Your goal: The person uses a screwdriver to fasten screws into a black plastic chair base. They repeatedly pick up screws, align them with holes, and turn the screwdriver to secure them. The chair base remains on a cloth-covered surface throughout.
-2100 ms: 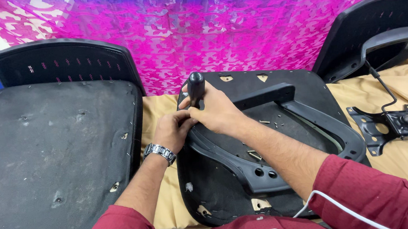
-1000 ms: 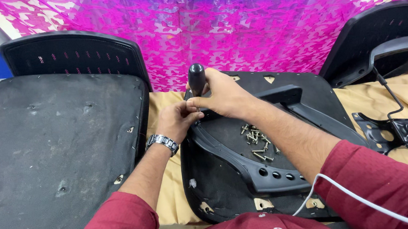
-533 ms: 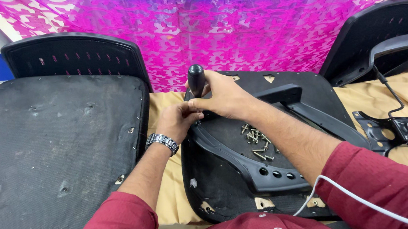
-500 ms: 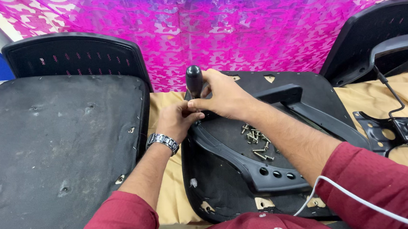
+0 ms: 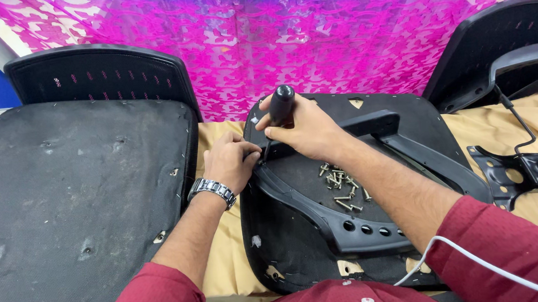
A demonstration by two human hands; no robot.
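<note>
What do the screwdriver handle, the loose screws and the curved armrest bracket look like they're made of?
Screwdriver handle: black, smooth with a slight sheen, probably hard plastic or rubber; the right hand covers most of it.
Loose screws: silvery and glinting, so metal.
Curved armrest bracket: matte black, moulded edges and punched holes, likely plastic, though painted metal is possible.

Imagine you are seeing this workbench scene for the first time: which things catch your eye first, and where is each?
At the centre, the right hand holds a black-handled screwdriver upright over an upturned black chair seat, while the left hand, wearing a wristwatch, steadies the spot beside its tip. A small heap of loose screws lies on the seat just right of the hands. Behind everything hangs a bright pink and blue patterned cloth.
</note>
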